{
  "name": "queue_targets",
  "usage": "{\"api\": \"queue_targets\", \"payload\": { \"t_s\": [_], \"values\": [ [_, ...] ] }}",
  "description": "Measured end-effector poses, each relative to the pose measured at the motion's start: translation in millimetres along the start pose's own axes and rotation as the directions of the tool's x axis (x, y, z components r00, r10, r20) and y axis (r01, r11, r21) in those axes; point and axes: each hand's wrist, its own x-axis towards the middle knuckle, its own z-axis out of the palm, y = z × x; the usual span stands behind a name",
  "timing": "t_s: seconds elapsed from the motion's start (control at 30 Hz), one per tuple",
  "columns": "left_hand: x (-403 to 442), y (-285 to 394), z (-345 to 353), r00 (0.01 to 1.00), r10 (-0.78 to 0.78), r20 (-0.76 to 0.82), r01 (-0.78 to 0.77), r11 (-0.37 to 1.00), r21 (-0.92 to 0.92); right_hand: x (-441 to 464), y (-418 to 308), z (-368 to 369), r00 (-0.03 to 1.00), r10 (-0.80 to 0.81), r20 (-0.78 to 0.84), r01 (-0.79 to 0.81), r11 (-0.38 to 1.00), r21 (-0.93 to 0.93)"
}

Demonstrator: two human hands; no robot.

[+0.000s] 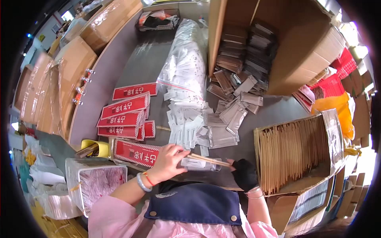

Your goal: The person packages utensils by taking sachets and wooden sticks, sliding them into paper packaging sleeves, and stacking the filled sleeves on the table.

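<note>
My left hand [170, 162], bare with a bracelet at the wrist, pinches one end of a pair of wooden chopsticks [204, 159] near the table's front edge. My right hand [243, 173], in a black fingerless glove, has its fingertips closed at the other end. Under the chopsticks lies a clear plastic sleeve [202, 164]. A red printed packet [135, 152] rests just left of my left hand. Beyond the hands are loose white packets [186, 127] and small flat clear-wrapped packets [222, 133].
More red packets [125, 109] lie at the left. A large clear bag [188, 59] stands behind. An open carton [293, 51] is at the back right, a box of upright wooden sticks [295, 152] at the right, a white basket [75, 184] at the lower left.
</note>
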Motion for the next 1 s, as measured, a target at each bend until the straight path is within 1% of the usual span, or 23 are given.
{"api": "queue_targets", "payload": {
  "t_s": [0.03, 0.07, 0.13, 0.17, 0.2, 0.23, 0.27, 0.3, 0.37, 0.4, 0.43, 0.5, 0.53, 0.57, 0.6, 0.63, 0.67, 0.7, 0.77, 0.8, 0.9, 0.97, 1.0],
  "values": [
    [-7, -4, -8, 0.999, -0.005, -0.033, 0.007, 0.999, 0.053, 1, -4, 4, 0.99, -0.037, 0.139, 0.051, 0.994, -0.1],
    [-16, -11, -11, 1.0, -0.013, 0.021, 0.011, 0.995, 0.095, 3, -6, 8, 0.989, -0.045, 0.142, 0.059, 0.993, -0.099],
    [-23, -19, 2, 1.0, -0.022, 0.016, 0.021, 0.997, 0.078, 7, -6, 19, 0.954, 0.093, 0.286, -0.034, 0.978, -0.205],
    [-26, -20, 8, 0.999, -0.025, 0.02, 0.024, 0.998, 0.058, 9, -6, 34, 0.951, 0.09, 0.295, -0.03, 0.979, -0.203],
    [-22, -15, 13, 0.999, -0.012, 0.029, 0.012, 1.0, 0.011, 13, -5, 54, 0.979, -0.081, 0.189, 0.094, 0.994, -0.062],
    [-16, -9, 16, 1.0, -0.012, 0.023, 0.011, 1.0, 0.012, 22, -10, 62, 0.969, -0.24, 0.053, 0.236, 0.97, 0.06],
    [-9, -2, 18, 1.0, 0.015, 0.012, -0.015, 0.999, 0.033, 26, -12, 61, 0.96, -0.276, -0.041, 0.279, 0.953, 0.115],
    [-7, 2, 18, 0.999, 0.038, 0.002, -0.038, 0.998, 0.051, 25, -7, 57, 0.959, -0.28, -0.038, 0.283, 0.953, 0.111],
    [-6, -2, 17, 1.0, 0.027, 0.01, -0.028, 0.997, 0.078, 19, 12, 47, 0.999, -0.001, 0.045, 0.006, 0.993, -0.114],
    [-7, -6, 22, 0.999, 0.034, 0.02, -0.035, 0.996, 0.084, 12, 24, 61, 0.998, 0.044, -0.047, -0.045, 0.999, -0.025],
    [-8, -9, 28, 0.998, 0.043, 0.035, -0.046, 0.995, 0.091, 14, 16, 66, 0.998, 0.046, -0.043, -0.047, 0.999, -0.028],
    [-2, -11, 40, 0.997, 0.051, 0.056, -0.054, 0.996, 0.066, 20, -22, 90, 0.978, 0.206, 0.026, -0.204, 0.927, 0.315],
    [2, -9, 44, 0.996, 0.059, 0.07, -0.062, 0.997, 0.05, 24, -41, 105, 0.987, 0.132, 0.091, -0.16, 0.785, 0.598],
    [5, -6, 43, 0.996, 0.06, 0.07, -0.064, 0.996, 0.055, 28, -54, 114, 0.992, 0.036, 0.125, -0.123, 0.558, 0.82],
    [8, -2, 38, 0.998, 0.051, 0.046, -0.053, 0.998, 0.044, 30, -58, 107, 0.992, 0.032, 0.119, -0.117, 0.555, 0.824],
    [11, 0, 34, 0.999, 0.04, 0.021, -0.04, 0.999, 0.031, 32, -64, 90, 0.987, 0.07, 0.147, -0.152, 0.724, 0.673],
    [11, 2, 33, 0.997, 0.068, -0.022, -0.066, 0.994, 0.082, 34, -65, 76, 0.979, 0.113, 0.169, -0.182, 0.857, 0.483],
    [12, 0, 33, 0.998, 0.058, -0.033, -0.055, 0.995, 0.08, 42, -57, 64, 0.987, -0.143, -0.078, 0.149, 0.985, 0.088],
    [11, -5, 35, 0.96, 0.179, 0.217, -0.217, 0.963, 0.163, 45, -57, 52, 0.978, -0.206, 0.016, 0.206, 0.973, -0.107],
    [14, -3, 28, 0.952, 0.215, 0.217, -0.241, 0.965, 0.102, 44, -55, 50, 0.978, -0.209, 0.014, 0.209, 0.972, -0.108],
    [24, -7, -16, 0.946, 0.225, 0.233, -0.255, 0.96, 0.112, 44, -54, 40, 0.973, -0.21, 0.095, 0.218, 0.973, -0.08],
    [26, -38, -41, 0.961, 0.203, 0.185, -0.235, 0.957, 0.168, 44, -60, 23, 0.994, -0.113, -0.004, 0.11, 0.976, -0.19],
    [26, -55, -54, 0.977, 0.181, 0.115, -0.203, 0.952, 0.228, 42, -52, 20, 0.991, -0.097, -0.09, 0.084, 0.988, -0.132]
  ]
}}
